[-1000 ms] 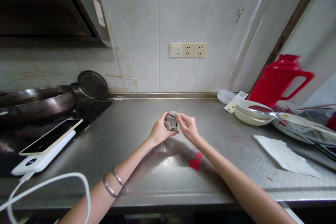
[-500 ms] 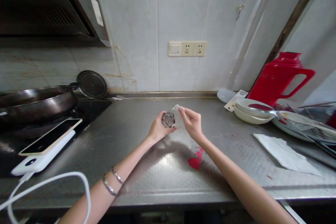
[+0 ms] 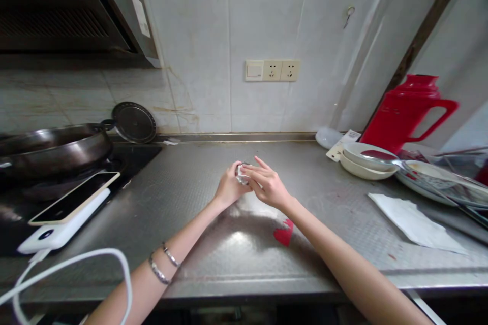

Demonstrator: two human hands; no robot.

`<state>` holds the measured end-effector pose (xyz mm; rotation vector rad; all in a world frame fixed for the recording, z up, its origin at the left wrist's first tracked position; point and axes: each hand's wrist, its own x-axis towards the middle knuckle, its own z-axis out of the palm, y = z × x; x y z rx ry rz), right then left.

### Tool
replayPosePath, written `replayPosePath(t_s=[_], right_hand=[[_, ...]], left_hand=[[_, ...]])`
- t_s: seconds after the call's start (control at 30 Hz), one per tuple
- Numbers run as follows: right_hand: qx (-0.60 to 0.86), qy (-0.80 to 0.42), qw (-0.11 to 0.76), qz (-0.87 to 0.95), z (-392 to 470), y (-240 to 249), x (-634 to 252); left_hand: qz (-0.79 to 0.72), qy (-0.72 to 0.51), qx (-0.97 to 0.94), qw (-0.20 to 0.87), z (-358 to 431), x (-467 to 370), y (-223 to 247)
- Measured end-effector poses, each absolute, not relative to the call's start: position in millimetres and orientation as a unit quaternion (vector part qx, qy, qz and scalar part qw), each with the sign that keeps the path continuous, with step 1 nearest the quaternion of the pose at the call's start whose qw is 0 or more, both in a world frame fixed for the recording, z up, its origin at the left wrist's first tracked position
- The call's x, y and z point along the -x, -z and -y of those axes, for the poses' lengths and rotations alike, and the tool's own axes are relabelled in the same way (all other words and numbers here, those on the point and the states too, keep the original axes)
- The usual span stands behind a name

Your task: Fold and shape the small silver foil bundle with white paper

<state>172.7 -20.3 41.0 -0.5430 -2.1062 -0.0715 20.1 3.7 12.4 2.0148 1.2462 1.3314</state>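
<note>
My left hand (image 3: 227, 185) is wrapped around a small clear faceted glass (image 3: 239, 179) above the middle of the steel counter. The glass is tipped, and its opening is mostly covered. Over it lies my right hand (image 3: 269, 185), its fingers reaching across the rim, one finger raised. A small white piece of tissue (image 3: 240, 168) shows at the rim, pressed under the right fingertips; most of it is hidden. On the counter below the hands is a torn red scrap (image 3: 283, 233).
To the left, a pan (image 3: 57, 147) stands on the black stove, with a phone (image 3: 76, 198) on a white power bank (image 3: 57, 233) and its white cable. On the right are a folded napkin (image 3: 414, 226), bowls (image 3: 368, 167), a plate (image 3: 430, 185) and a red thermos (image 3: 404, 111).
My right hand has moved left and slightly down from beside the glass onto its rim, carrying the tissue. The left hand keeps its hold on the glass in nearly the same place.
</note>
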Motion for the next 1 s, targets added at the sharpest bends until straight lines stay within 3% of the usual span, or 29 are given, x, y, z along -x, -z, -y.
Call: replayPosePath(t_s=[0.2, 0.3, 0.43, 0.6, 0.9, 1.0], right_hand=[[0.263, -0.09, 0.499, 0.821, 25.5, -43.2, -167.8], [0.349, -0.159, 0.577, 0.721, 20.1, -45.4, -171.6], [0.431, -0.147, 0.653, 0.605, 9.3, -45.1, -177.9], [0.372, -0.119, 0.603, 0.696, 7.2, -35.0, -172.5], [0.289, -0.07, 0.578, 0.76, 18.4, -30.5, -162.9], [0.342, -0.09, 0.587, 0.728, 18.0, -35.0, -164.5]], left_hand=[[-0.473, -0.479, -0.697, 0.247, -3.6, -18.1, -13.6], [-0.471, -0.482, -0.687, 0.272, -1.4, -21.5, -12.0], [-0.449, -0.485, -0.675, 0.328, 2.5, -26.5, -10.8], [-0.398, -0.493, -0.661, 0.403, 8.8, -30.1, -18.3], [-0.447, -0.522, -0.597, 0.415, -0.6, -24.0, -18.1], [-0.459, -0.531, -0.609, 0.371, -4.9, -21.1, -14.0]])
